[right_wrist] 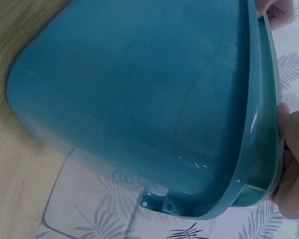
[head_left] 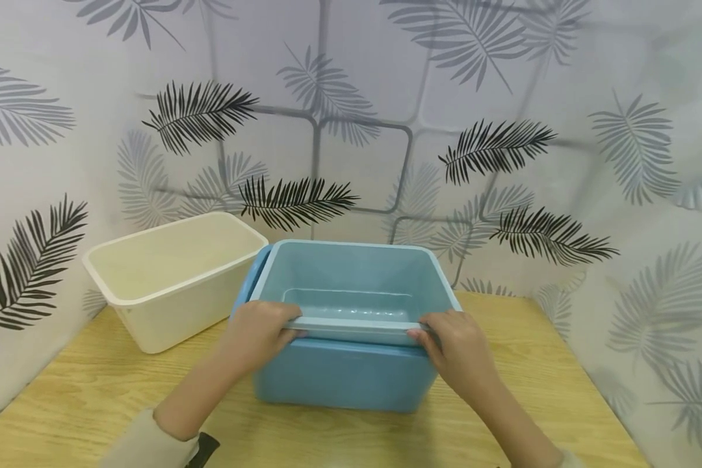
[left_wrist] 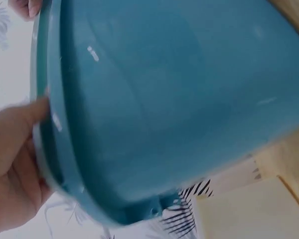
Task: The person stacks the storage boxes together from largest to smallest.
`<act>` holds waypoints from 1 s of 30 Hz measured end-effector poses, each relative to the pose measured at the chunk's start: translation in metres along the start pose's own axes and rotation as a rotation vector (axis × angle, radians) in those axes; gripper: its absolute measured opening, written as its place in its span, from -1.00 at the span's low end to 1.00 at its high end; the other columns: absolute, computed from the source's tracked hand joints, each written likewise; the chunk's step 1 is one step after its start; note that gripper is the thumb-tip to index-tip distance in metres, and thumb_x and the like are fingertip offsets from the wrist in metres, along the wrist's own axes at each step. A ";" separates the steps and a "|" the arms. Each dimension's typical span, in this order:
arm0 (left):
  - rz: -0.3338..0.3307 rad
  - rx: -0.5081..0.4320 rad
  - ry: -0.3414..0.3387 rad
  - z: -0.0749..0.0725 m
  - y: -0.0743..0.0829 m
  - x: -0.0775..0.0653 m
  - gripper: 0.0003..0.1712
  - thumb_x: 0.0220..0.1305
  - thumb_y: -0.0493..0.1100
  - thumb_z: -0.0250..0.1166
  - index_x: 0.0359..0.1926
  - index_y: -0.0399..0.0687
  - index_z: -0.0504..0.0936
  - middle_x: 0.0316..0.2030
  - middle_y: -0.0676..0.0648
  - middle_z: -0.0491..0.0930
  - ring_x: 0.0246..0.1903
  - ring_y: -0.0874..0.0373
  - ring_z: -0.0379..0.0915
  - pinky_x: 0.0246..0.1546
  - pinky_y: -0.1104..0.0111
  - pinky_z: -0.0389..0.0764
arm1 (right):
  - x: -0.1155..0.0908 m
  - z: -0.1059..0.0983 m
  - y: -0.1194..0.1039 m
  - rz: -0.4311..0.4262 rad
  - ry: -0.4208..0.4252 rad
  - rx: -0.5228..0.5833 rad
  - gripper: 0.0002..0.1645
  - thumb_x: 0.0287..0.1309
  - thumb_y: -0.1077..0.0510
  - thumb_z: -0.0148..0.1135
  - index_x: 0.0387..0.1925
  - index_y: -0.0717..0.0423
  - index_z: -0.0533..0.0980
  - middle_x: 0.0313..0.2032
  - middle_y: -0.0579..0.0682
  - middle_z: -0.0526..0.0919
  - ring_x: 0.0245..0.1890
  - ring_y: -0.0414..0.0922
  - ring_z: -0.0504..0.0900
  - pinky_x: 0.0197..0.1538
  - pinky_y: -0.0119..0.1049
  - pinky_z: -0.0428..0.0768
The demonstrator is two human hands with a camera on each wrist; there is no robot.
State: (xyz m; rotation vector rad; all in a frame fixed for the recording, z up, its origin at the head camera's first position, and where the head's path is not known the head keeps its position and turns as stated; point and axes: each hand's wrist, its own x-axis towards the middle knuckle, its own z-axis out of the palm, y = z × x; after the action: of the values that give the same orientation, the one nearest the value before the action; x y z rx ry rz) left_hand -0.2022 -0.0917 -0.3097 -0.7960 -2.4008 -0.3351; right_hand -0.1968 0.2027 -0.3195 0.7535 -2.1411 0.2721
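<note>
A light blue plastic bin (head_left: 357,270) sits partly inside a darker blue bin (head_left: 345,377), its rim standing above the outer one. My left hand (head_left: 263,333) grips the inner bin's rim at the near left corner, thumb below the edge. At the near right corner, my right hand (head_left: 461,344) holds the same rim. Both wrist views look at the outer bin's wall (left_wrist: 154,99) from the side, with a gap between the two rims. A lug with small holes (right_wrist: 159,201) juts from the outer bin's rim in the right wrist view. The inner bin's lower part is hidden.
To the left stands a cream bin (head_left: 187,305), close beside the blue bins. All stand on a wood-grain table (head_left: 503,370). Behind and at the sides rises a leaf-patterned backdrop (head_left: 363,71).
</note>
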 end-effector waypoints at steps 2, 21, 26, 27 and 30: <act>0.005 -0.014 -0.042 -0.002 -0.003 0.000 -0.61 0.00 0.02 0.36 -0.68 0.04 0.34 -0.76 0.14 0.25 -0.69 0.32 0.13 -0.67 0.47 0.23 | 0.000 0.001 0.000 -0.017 0.016 -0.006 -0.49 0.15 -0.17 0.02 -0.49 0.20 0.54 -0.58 -0.01 0.62 -0.55 -0.11 0.54 -0.37 -0.23 0.48; 0.000 0.034 -0.056 0.007 -0.004 -0.006 -0.64 0.11 0.10 0.24 -0.66 0.05 0.42 -0.77 0.15 0.27 -0.72 0.31 0.19 -0.70 0.45 0.26 | -0.015 0.010 -0.003 0.006 -0.004 0.036 -0.68 0.06 -0.05 0.25 -0.51 0.15 0.56 -0.61 -0.08 0.61 -0.58 -0.21 0.51 -0.40 -0.31 0.48; -0.002 0.017 -0.044 0.009 -0.006 -0.005 -0.66 0.10 0.10 0.24 -0.65 0.05 0.43 -0.77 0.15 0.27 -0.72 0.30 0.19 -0.69 0.44 0.27 | -0.014 0.011 -0.004 0.006 -0.006 0.037 -0.68 0.06 -0.04 0.25 -0.51 0.15 0.56 -0.61 -0.08 0.62 -0.58 -0.21 0.53 -0.40 -0.31 0.48; -0.002 0.013 -0.042 0.009 -0.006 -0.005 -0.66 0.10 0.09 0.24 -0.65 0.04 0.43 -0.77 0.15 0.27 -0.72 0.30 0.18 -0.69 0.45 0.27 | -0.014 0.011 -0.004 0.008 -0.007 0.036 -0.70 0.04 -0.03 0.27 -0.50 0.15 0.57 -0.61 -0.08 0.62 -0.57 -0.21 0.53 -0.39 -0.31 0.48; -0.002 0.007 -0.031 0.010 -0.007 -0.005 -0.67 0.09 0.09 0.25 -0.64 0.05 0.44 -0.77 0.15 0.27 -0.72 0.30 0.18 -0.69 0.45 0.26 | -0.013 0.011 -0.004 0.011 -0.008 0.036 -0.70 0.03 -0.03 0.28 -0.50 0.16 0.57 -0.60 -0.07 0.63 -0.57 -0.20 0.54 -0.39 -0.29 0.49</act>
State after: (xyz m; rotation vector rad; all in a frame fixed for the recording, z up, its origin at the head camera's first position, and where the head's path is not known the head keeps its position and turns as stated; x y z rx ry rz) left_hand -0.2074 -0.0954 -0.3214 -0.8009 -2.4307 -0.3175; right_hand -0.1950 0.2000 -0.3373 0.7644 -2.1538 0.3147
